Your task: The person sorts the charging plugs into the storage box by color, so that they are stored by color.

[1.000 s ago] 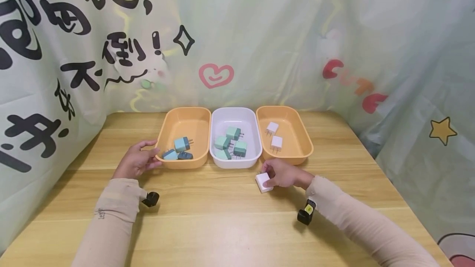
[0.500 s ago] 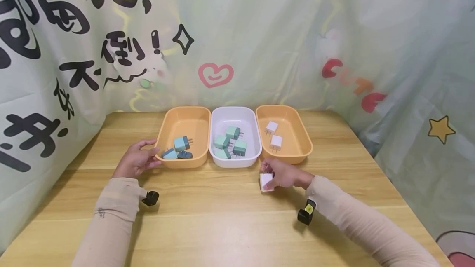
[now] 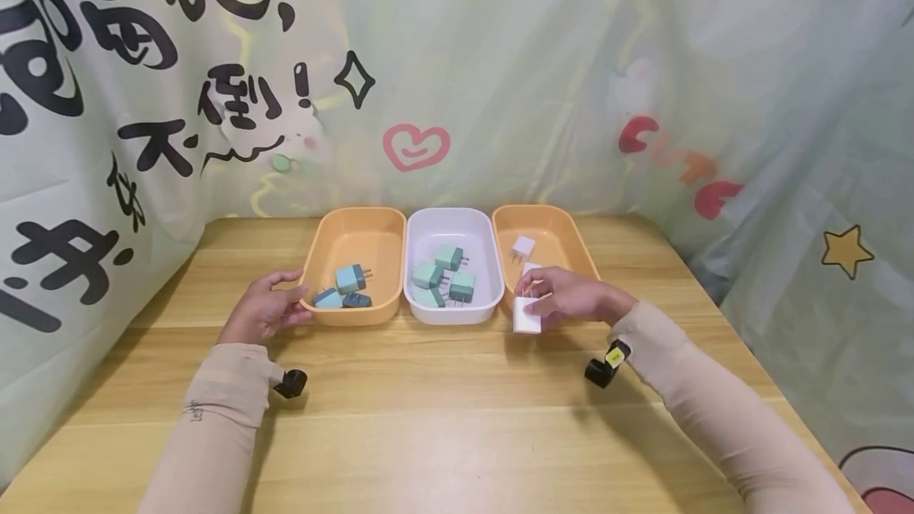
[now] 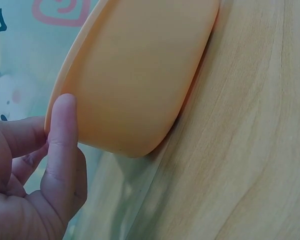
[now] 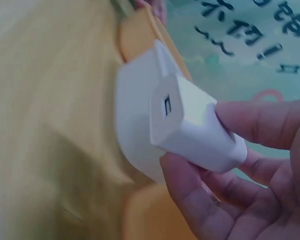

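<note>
My right hand [image 3: 567, 294] pinches a white USB wall charger [image 3: 528, 316] between thumb and fingers, just above the front rim of the right orange tray [image 3: 581, 260]. In the right wrist view the USB port on this charger [image 5: 197, 125] faces the camera. With thumb outside and fingers at the rim, my left hand [image 3: 264, 308] grips the near left corner of the left orange tray [image 3: 360, 228]; the left wrist view shows the tray wall [image 4: 140, 75] under the thumb. Inside the right tray lies a white charger [image 3: 524, 246], and another is partly hidden behind my right hand.
Between the orange trays stands a white tray [image 3: 457, 220] with several green chargers [image 3: 448, 257]. Blue chargers [image 3: 350, 278] lie in the left orange tray. The trays sit side by side on the wooden table [image 3: 428, 419], before a printed curtain [image 3: 500, 86].
The right hand has lifted the white charger from the table and carried it up and to the right, to the right tray's front rim. The left hand stays on its tray.
</note>
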The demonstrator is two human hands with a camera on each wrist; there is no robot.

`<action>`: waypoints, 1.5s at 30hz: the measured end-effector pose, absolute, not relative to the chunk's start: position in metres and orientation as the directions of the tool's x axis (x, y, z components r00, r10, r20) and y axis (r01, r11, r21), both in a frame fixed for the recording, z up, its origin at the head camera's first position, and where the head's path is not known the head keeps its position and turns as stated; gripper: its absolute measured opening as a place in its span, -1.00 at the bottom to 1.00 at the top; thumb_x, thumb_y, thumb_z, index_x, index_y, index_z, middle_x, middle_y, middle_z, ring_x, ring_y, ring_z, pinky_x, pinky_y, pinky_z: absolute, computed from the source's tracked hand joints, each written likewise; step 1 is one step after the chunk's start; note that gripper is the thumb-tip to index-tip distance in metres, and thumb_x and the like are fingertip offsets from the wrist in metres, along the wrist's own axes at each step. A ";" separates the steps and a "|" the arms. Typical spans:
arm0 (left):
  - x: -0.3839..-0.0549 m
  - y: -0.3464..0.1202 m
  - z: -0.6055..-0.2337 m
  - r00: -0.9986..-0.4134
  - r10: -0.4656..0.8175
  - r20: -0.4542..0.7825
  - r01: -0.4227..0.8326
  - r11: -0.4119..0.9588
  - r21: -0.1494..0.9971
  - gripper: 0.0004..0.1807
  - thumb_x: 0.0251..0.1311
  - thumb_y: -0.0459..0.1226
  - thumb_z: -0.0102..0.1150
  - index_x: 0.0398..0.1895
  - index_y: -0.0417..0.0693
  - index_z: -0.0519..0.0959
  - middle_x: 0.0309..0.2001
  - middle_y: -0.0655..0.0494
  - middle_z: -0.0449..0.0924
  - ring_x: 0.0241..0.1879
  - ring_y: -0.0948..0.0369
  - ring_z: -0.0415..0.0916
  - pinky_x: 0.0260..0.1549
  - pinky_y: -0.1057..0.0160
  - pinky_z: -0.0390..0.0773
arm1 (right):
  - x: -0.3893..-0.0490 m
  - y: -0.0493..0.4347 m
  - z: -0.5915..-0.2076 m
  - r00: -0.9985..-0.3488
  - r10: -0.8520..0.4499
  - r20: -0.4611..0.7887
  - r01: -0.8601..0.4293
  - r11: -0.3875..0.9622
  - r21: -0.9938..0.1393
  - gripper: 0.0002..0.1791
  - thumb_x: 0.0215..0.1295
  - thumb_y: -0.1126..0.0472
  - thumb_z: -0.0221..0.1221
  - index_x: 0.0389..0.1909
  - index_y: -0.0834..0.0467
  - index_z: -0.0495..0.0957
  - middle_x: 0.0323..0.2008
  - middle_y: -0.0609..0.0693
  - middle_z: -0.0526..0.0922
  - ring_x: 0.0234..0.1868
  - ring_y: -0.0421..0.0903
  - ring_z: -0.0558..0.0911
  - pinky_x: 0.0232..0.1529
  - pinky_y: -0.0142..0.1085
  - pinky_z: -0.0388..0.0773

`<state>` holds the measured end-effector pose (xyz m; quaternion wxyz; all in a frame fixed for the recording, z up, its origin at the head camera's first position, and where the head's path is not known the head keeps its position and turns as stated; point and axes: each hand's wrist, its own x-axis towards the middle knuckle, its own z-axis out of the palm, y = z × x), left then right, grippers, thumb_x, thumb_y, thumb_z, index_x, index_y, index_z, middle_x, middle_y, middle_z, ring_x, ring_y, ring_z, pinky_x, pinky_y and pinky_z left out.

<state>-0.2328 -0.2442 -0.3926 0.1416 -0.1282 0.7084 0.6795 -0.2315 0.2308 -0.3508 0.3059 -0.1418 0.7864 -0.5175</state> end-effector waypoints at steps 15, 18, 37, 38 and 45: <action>-0.234 -0.244 -0.396 -0.926 0.014 -0.376 -0.376 0.028 0.926 -0.36 0.43 -0.36 -0.01 0.51 -0.12 0.06 -0.13 -0.17 0.29 -0.41 0.21 0.46 -0.23 0.25 0.72 | -0.297 0.270 -0.342 -0.737 -0.477 -0.479 0.250 0.466 -0.849 -0.49 0.30 0.45 0.12 0.23 0.40 0.19 -0.16 0.13 0.46 -0.22 -0.03 0.57 -0.04 -0.10 0.65; -0.235 -0.244 -0.396 -0.926 0.014 -0.377 -0.377 0.025 0.926 -0.36 0.42 -0.37 -0.01 0.51 -0.12 0.06 -0.16 -0.15 0.29 -0.41 0.21 0.46 -0.23 0.25 0.72 | -0.309 0.277 -0.344 -0.722 -0.460 -0.517 0.269 0.502 -0.822 -0.56 0.33 0.45 0.08 0.19 0.37 0.22 -0.20 0.13 0.49 -0.24 -0.03 0.60 0.00 -0.07 0.64; -0.232 -0.245 -0.396 -0.926 -0.004 -0.378 -0.378 0.040 0.925 -0.38 0.44 -0.36 -0.04 0.51 -0.12 0.07 -0.15 -0.15 0.29 -0.39 0.21 0.46 -0.20 0.24 0.71 | -0.334 0.282 -0.353 -0.649 -0.426 -0.630 0.201 0.703 -0.682 -0.71 0.34 0.50 0.04 0.06 0.45 0.34 -0.19 0.13 0.53 -0.22 -0.05 0.61 -0.12 -0.17 0.68; -0.232 -0.246 -0.396 -0.926 -0.005 -0.377 -0.377 0.040 0.925 -0.38 0.44 -0.36 -0.04 0.50 -0.12 0.07 -0.15 -0.15 0.29 -0.39 0.20 0.46 -0.20 0.24 0.71 | -0.334 0.282 -0.353 -0.649 -0.429 -0.628 0.188 0.710 -0.679 -0.69 0.35 0.51 0.03 0.08 0.46 0.33 -0.18 0.14 0.52 -0.22 -0.05 0.61 -0.12 -0.17 0.68; -0.234 -0.246 -0.395 -0.922 -0.011 -0.386 -0.386 0.044 0.921 -0.38 0.43 -0.36 -0.02 0.50 -0.10 0.09 -0.15 -0.14 0.27 -0.40 0.20 0.45 -0.22 0.24 0.71 | -0.336 0.281 -0.348 -0.683 -0.431 -0.590 0.111 0.737 -0.667 -0.62 0.31 0.53 -0.05 0.15 0.52 0.28 -0.08 0.20 0.54 -0.18 -0.07 0.59 -0.12 -0.24 0.65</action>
